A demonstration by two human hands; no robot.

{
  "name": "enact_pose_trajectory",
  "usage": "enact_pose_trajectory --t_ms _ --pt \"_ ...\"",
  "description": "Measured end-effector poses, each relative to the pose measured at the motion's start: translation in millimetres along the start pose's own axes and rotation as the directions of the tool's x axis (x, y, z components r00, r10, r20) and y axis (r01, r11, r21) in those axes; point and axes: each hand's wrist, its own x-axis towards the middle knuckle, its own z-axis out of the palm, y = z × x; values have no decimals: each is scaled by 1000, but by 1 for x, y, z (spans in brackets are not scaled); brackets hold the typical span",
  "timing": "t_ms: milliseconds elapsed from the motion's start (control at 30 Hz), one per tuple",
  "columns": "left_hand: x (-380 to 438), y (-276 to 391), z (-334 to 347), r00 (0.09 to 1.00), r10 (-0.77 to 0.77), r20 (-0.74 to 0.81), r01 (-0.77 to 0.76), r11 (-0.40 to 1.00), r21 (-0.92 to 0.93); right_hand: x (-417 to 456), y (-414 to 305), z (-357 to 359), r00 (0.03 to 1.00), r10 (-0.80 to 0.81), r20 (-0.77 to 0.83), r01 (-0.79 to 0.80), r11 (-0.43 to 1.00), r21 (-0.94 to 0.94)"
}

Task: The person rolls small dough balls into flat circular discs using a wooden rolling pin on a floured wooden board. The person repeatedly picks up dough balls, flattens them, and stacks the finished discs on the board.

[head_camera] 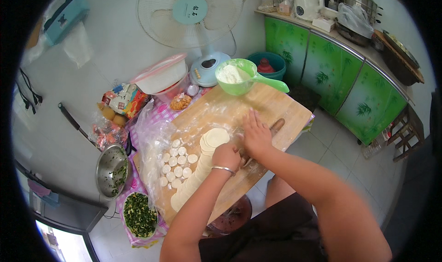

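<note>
My right hand [257,134] lies flat across a wooden rolling pin [277,126], fingers stretched out and palm pressing on it. Close beside it, my left hand [226,155], with a bangle at the wrist, is curled at the edge of a dough round [246,163]. Most of that round is hidden by my hands and the pin. A row of overlapping rolled dough wrappers [217,137] runs along the wooden board [228,106], partly behind my left forearm. Left of the row sit several small floured dough discs [178,171].
A green scoop [272,82] of flour stands at the board's far edge. Plastic film [152,158] covers the left edge. Beyond are a bowl of chopped green filling [140,215], a tilted steel bowl [111,172], white basin [162,77], fan [209,67] and green cabinets [324,65].
</note>
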Motion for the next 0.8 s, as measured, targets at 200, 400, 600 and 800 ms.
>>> enact_pose_trajectory --t_ms 200,400,600,800 --pt "1 -26 5 999 -28 -28 26 995 -95 -42 5 -19 981 -19 194 20 1000 -1" --pt "-20 -33 2 1000 -27 -2 26 976 -216 -33 -3 -4 995 -9 103 18 996 -83" --pt "0 -17 -4 999 -26 -40 25 1000 -14 4 -25 14 999 -43 32 43 999 -3" --pt "-25 -49 -2 995 -89 -54 71 960 -270 -69 3 -32 980 -110 168 123 990 -68"
